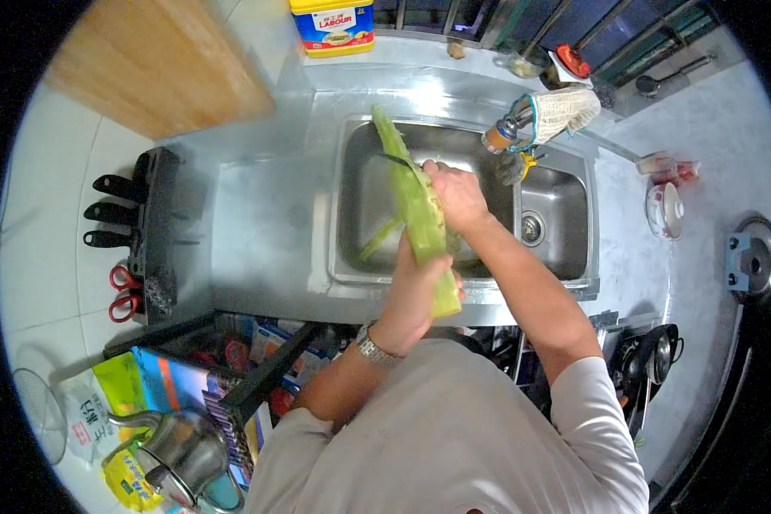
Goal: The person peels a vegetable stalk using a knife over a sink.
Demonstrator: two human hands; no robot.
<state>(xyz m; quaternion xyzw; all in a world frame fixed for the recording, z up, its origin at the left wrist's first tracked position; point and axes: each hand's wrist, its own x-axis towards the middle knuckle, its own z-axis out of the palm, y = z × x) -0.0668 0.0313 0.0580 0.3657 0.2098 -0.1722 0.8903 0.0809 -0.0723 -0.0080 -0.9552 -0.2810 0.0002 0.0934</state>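
Note:
My left hand [420, 283] is wrapped round the lower end of a long, light-green celtuce stem [418, 214], tilted over the large sink basin [360, 188]. Closed fingers of my right hand [458, 195] press against the stem's right side near its middle. What those fingers pinch is hidden. A narrow dark strip [396, 160] crosses the upper stem; I cannot tell if it is peel or a blade. Lower on the left, a green strip [380, 239] hangs out over the basin.
A faucet [499, 135] with a cloth glove [565, 116] stands behind the sink, near a steel scrubber [511, 169]. Black-handled knives [111, 212] and red scissors [125, 291] are racked at left. A yellow-blue tub [334, 30] sits at the back; a steel kettle [184, 450] is lower left.

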